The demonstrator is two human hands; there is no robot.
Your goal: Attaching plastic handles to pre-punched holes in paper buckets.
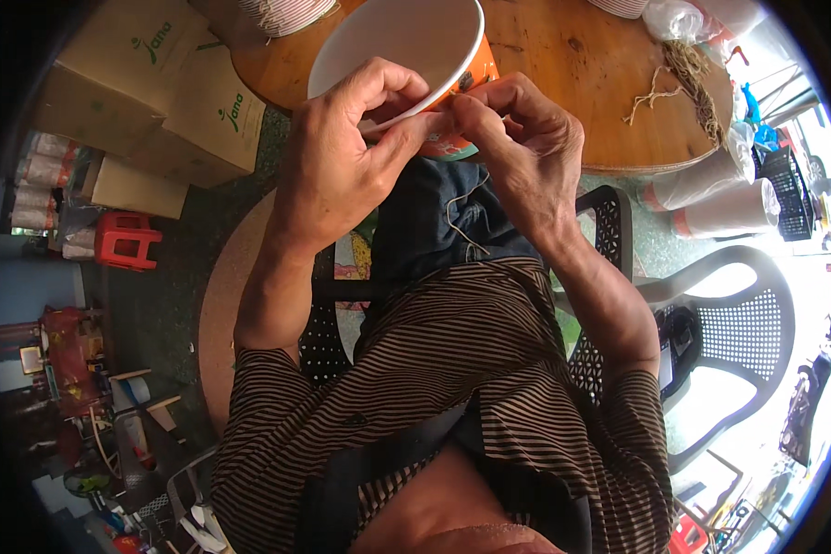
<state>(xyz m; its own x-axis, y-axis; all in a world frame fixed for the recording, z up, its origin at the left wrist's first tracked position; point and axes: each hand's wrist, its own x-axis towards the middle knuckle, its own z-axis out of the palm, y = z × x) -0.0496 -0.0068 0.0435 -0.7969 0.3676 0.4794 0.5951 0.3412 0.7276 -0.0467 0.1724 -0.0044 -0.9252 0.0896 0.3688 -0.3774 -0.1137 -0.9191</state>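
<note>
My left hand (346, 148) grips the rim of a large paper bowl (406, 42), white inside and orange outside, held tilted just above my lap. My right hand (522, 138) pinches a thin pale string (462, 217) at the bowl's rim, fingertips meeting those of the left hand. The string's loose end hangs down over my dark trousers. Both forearms come up from a brown striped shirt.
A round wooden table (582, 65) lies ahead, with loose twine (688, 78), plastic bags and stacked bowls on it. Cardboard boxes (171, 88) and a red stool (125, 240) stand to the left. A grey plastic chair (739, 323) is at my right, more stacked cups beyond it.
</note>
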